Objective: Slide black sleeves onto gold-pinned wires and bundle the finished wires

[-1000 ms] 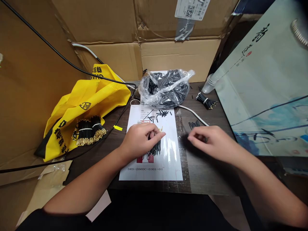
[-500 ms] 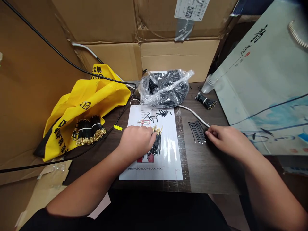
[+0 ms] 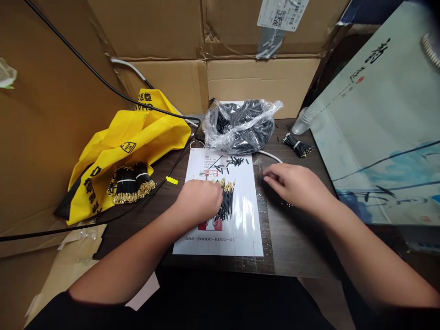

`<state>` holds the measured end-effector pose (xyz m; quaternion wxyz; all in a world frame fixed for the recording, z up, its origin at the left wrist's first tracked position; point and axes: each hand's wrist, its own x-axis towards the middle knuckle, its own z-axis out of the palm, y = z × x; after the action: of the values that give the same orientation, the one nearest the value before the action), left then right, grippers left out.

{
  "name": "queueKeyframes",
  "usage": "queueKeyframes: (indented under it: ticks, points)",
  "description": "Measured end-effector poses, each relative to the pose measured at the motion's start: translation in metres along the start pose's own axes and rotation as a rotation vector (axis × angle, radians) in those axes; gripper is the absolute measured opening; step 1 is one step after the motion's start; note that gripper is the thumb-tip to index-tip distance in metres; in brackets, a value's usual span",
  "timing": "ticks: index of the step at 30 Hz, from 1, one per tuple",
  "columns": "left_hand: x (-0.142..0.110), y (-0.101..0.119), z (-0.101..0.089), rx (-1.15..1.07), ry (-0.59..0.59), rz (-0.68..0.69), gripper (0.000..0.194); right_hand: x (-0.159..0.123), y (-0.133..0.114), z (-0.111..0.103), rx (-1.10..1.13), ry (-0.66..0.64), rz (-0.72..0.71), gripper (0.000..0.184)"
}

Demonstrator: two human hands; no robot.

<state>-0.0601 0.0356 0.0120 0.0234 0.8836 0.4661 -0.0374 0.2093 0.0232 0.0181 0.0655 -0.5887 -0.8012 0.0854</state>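
My left hand (image 3: 201, 200) is closed, knuckles up, on the printed white sheet (image 3: 245, 233). It rests against the left side of a row of short black wires with gold terminals (image 3: 227, 201). What its curled fingers hold is hidden. My right hand (image 3: 292, 184) hovers right of the sheet, its fingertips drawn together and slightly blurred. Any small thing in them cannot be made out. Under it, a group of loose black wires is mostly covered; a few silvery ends (image 3: 286, 203) show. Above the row lie short black tube pieces (image 3: 235, 161).
A clear bag of black pieces (image 3: 242, 126) sits behind the sheet. Left are a yellow bag (image 3: 137, 133), tied wire bundles (image 3: 126, 185) and a black cable (image 3: 103, 91). Right are another tied bundle (image 3: 297, 145), a plastic cup (image 3: 302, 121) and a paper bag (image 3: 378, 119). Cardboard (image 3: 154, 32) walls the back.
My right hand has moved left from the right end of the loose wires and now covers most of them. My left hand stays by the wire row. The view has shifted slightly.
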Motion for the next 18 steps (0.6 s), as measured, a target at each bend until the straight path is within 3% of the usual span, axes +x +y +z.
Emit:
queueKeyframes:
  ticks: [8, 13, 18]
  points:
    - [0.0, -0.002, 0.001, -0.087, 0.057, -0.011, 0.034, 0.062, -0.048, 0.027, 0.055, 0.004, -0.228, 0.021]
    - [0.002, -0.003, 0.003, -0.084, 0.046, -0.013, 0.032, 0.071, -0.055, 0.044, 0.062, 0.029, -0.224, 0.022]
    - [0.003, -0.003, 0.0, -0.109, 0.075, 0.005, 0.029, 0.071, -0.054, 0.048, 0.134, 0.06, -0.233, 0.021]
